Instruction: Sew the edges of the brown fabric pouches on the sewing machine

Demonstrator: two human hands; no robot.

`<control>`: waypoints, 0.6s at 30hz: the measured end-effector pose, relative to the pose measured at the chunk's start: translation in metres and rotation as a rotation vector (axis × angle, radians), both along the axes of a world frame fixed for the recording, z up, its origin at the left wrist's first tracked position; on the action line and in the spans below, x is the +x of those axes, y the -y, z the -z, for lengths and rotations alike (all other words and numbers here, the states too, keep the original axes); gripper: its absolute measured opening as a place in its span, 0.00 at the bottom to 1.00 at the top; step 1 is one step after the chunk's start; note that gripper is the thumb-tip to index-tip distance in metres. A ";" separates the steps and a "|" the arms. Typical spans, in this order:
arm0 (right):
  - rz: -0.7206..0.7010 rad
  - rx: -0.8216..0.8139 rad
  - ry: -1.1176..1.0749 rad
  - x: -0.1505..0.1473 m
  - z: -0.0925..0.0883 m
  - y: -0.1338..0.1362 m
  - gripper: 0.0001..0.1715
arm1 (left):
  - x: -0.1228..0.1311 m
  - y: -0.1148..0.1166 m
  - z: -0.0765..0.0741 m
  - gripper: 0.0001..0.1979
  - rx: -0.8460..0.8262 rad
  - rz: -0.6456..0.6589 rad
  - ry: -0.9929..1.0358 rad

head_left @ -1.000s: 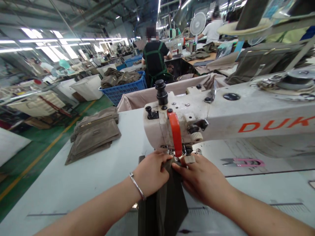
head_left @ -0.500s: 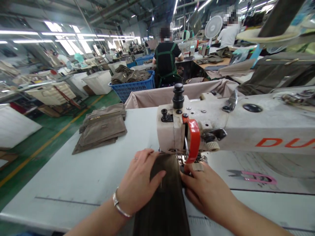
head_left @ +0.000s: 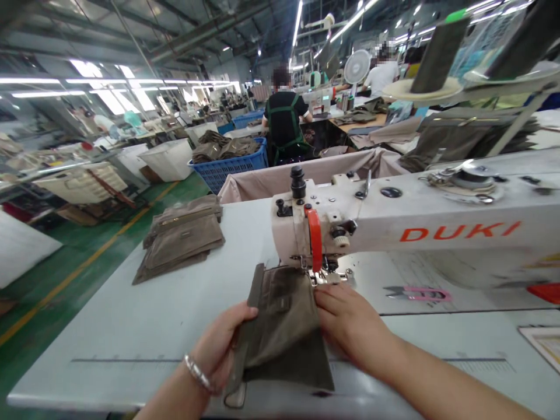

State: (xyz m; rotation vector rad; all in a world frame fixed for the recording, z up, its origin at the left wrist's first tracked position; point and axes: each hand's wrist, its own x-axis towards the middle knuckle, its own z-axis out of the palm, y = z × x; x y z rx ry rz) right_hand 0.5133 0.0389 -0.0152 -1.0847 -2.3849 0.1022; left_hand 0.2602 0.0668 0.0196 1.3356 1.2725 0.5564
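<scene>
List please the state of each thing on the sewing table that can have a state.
Left hand: grips fabric piece's left edge.
Right hand: rests on its right edge.
Fabric piece: flat, top edge under the presser foot.
Thread snips: lying flat, untouched.
Stack of pieces: piled, untouched.

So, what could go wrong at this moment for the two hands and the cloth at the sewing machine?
The right hand lies close beside the needle foot, so its fingers might get caught. The left hand grips the cloth only at its near edge, so the cloth might twist or bunch under the sewing machine.
</scene>
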 end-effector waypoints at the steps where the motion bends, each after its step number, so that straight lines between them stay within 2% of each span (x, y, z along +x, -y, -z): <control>1: -0.031 -0.009 0.020 0.000 0.000 0.005 0.07 | -0.006 0.004 -0.003 0.17 0.080 0.006 -0.104; 3: -0.068 -0.047 0.029 0.000 0.001 0.020 0.08 | -0.015 0.015 -0.010 0.21 0.343 -0.029 -0.388; 5: -0.087 -0.078 -0.001 -0.001 0.003 0.038 0.07 | -0.013 0.028 -0.018 0.29 0.727 0.030 -0.650; 7: -0.085 -0.085 -0.050 -0.004 0.005 0.054 0.06 | 0.002 0.043 -0.022 0.34 1.008 0.310 -0.743; 8: -0.075 -0.066 -0.077 -0.005 0.007 0.061 0.08 | 0.012 0.050 -0.020 0.33 1.101 0.470 -0.741; 9: -0.064 -0.038 -0.104 -0.007 0.009 0.067 0.09 | 0.023 0.056 -0.017 0.29 1.196 0.580 -0.720; 10: -0.053 -0.006 -0.132 -0.008 0.012 0.071 0.10 | 0.032 0.060 -0.011 0.24 1.289 0.637 -0.685; 13: -0.033 0.072 -0.185 -0.010 0.018 0.079 0.10 | 0.047 0.067 0.008 0.16 1.433 0.671 -0.581; 15: -0.024 0.088 -0.188 -0.009 0.020 0.082 0.10 | 0.047 0.067 0.018 0.15 1.421 0.649 -0.522; 18: -0.018 0.104 -0.196 -0.008 0.020 0.085 0.12 | 0.044 0.067 0.023 0.14 1.342 0.574 -0.427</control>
